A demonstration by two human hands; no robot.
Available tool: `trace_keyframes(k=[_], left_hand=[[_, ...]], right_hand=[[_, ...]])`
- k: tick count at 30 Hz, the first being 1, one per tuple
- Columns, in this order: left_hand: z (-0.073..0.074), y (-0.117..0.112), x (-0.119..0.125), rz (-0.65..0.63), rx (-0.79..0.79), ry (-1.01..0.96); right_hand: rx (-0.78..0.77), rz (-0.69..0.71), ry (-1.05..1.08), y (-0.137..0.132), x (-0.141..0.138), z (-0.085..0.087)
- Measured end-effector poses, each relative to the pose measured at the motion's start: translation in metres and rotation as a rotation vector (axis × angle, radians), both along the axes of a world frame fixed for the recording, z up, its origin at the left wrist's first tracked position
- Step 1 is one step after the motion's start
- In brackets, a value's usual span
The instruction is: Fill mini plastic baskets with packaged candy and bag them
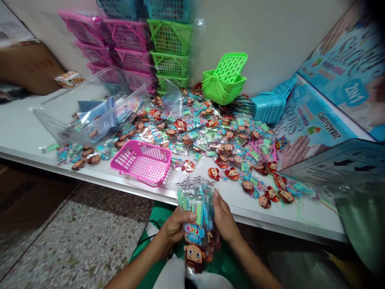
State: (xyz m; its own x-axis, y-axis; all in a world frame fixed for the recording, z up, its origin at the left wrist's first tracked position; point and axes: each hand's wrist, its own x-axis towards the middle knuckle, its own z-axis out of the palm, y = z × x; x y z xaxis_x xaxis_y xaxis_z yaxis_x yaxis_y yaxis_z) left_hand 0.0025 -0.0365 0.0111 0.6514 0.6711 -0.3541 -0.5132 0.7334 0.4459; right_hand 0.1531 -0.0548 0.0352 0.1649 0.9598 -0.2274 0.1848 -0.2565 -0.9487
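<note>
Grip: your left hand (176, 225) and right hand (224, 217) clasp glossy plastic packets (195, 230), lower centre.
Mesh: oblong pink basket (144, 167) on smooth white table (18, 120), left of centre.
Heap: loose shiny packets (207, 136) crowd mid-frame, clear rigid box (55, 116) at left.
Stacks: latticed baskets (130, 36), upper left.
</note>
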Motion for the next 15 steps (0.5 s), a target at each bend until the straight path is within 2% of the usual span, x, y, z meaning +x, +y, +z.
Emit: trace_keyframes(k=[1,3,6,8,9,13,15], left_hand=[[0.001,0.002,0.000,0.008,-0.011,-0.009],[0.003,0.006,-0.004,0.004,-0.047,-0.028],[0.005,0.015,-0.009,-0.091,-0.107,-0.026],[0.006,0.021,-0.007,-0.184,-0.132,-0.020],[0.007,0.024,-0.005,-0.216,-0.137,-0.015],[0.011,0.032,0.007,-0.287,-0.135,0.027],[0.013,0.036,0.008,-0.321,-0.134,0.058]], right_hand=[[0.016,0.053,0.015,0.002,0.008,0.001],[0.144,0.138,-0.055,0.002,0.029,0.000],[0.491,0.330,-0.472,-0.001,0.060,0.002],[0.702,0.531,-0.768,0.004,0.070,0.006],[0.778,0.645,-0.852,0.008,0.071,0.009],[0.891,1.060,-0.876,0.029,0.062,0.016],[0.910,1.136,-0.860,0.036,0.058,0.010]])
